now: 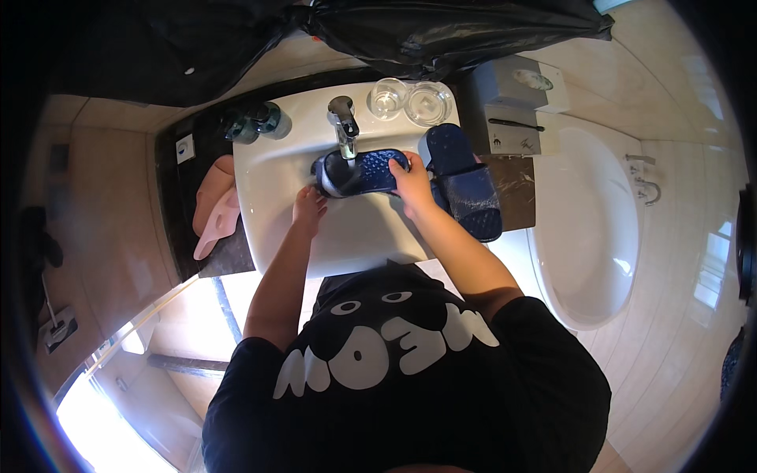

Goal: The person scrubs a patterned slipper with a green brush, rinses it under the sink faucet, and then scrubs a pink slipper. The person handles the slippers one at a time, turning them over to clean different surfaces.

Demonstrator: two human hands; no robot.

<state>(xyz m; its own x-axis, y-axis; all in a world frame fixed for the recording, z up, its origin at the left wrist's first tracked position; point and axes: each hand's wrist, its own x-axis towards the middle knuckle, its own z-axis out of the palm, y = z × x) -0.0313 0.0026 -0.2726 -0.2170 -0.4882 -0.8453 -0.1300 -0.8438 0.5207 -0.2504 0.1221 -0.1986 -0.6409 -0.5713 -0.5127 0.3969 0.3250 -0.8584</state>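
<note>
A dark blue slide sandal [371,171] lies level over the basin of the white sink [275,239], under the chrome faucet [345,121]; water seems to run onto its sole. My right hand [412,182] grips one end, thumb on the textured footbed. At the sandal's other end is my left hand [309,205], fingers curled near its lower edge; whether they touch it cannot be made out. More dark blue slides [473,192] rest on the right rim of the sink, overlapping the dark counter.
Pink slides [219,204] lie on the counter left of the sink. Pump bottles [272,121] and glass vessels [427,103] stand along its back rim. A toothbrush [516,125] and a tissue box [514,83] are right, beside a bathtub [591,224].
</note>
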